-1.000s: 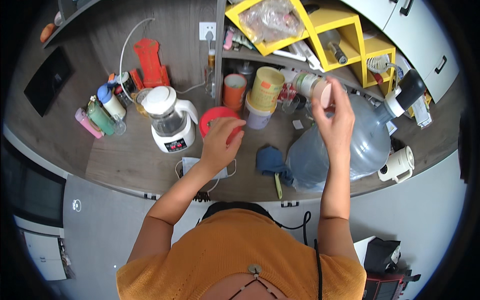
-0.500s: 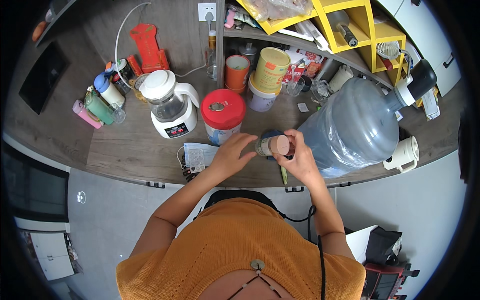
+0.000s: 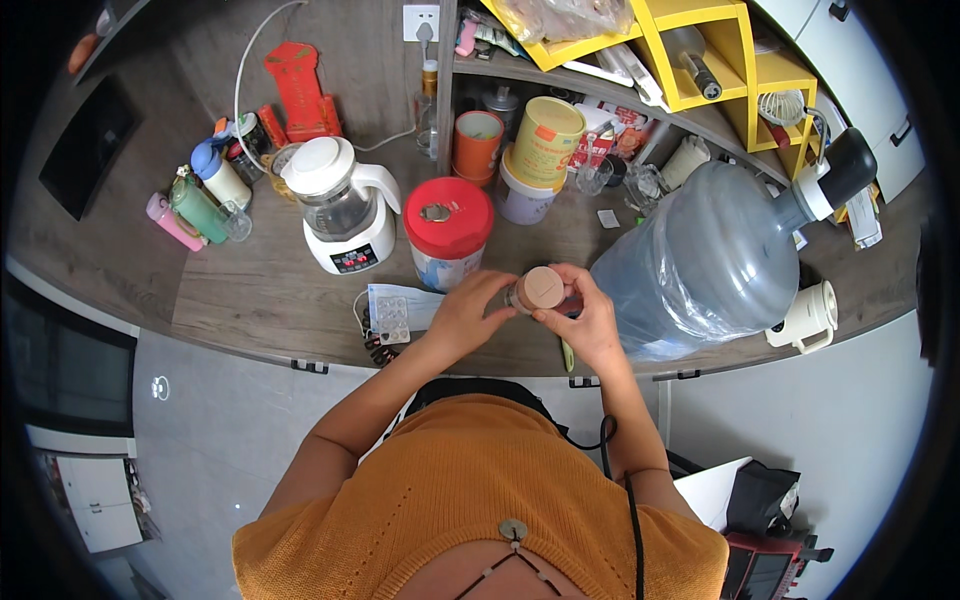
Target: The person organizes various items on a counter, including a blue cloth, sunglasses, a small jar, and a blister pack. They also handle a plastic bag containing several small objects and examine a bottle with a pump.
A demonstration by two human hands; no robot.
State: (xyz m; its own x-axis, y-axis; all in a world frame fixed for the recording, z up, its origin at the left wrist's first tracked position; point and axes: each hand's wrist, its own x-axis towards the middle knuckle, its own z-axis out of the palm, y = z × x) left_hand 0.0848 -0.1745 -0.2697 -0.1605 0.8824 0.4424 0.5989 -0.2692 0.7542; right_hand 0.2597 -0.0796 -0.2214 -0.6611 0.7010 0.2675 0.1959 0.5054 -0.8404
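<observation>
Between my two hands is a small jar (image 3: pixel 516 298) with a round pinkish-beige lid (image 3: pixel 543 287), its lid tilted up toward me. My left hand (image 3: pixel 468 312) curves its fingers and thumb around the jar's left side. On the other side, my right hand (image 3: pixel 590 318) pinches the jar near the lid with thumb and fingers. A tub with a red lid (image 3: pixel 448 215) stands just beyond my left hand. Below the jar, a green handle (image 3: pixel 567 356) lies on the counter, partly hidden by my right hand.
A white electric kettle (image 3: pixel 345 215) stands to the left, and a large water bottle (image 3: pixel 700 260) lies tilted close to my right hand. A blister pack (image 3: pixel 394 318) lies on a face mask by my left forearm. Yellow shelving (image 3: pixel 700 60) rises at the back right.
The jar has turned so that its lid faces up toward me more, and it has shifted slightly left. My right hand has moved a little left with it.
</observation>
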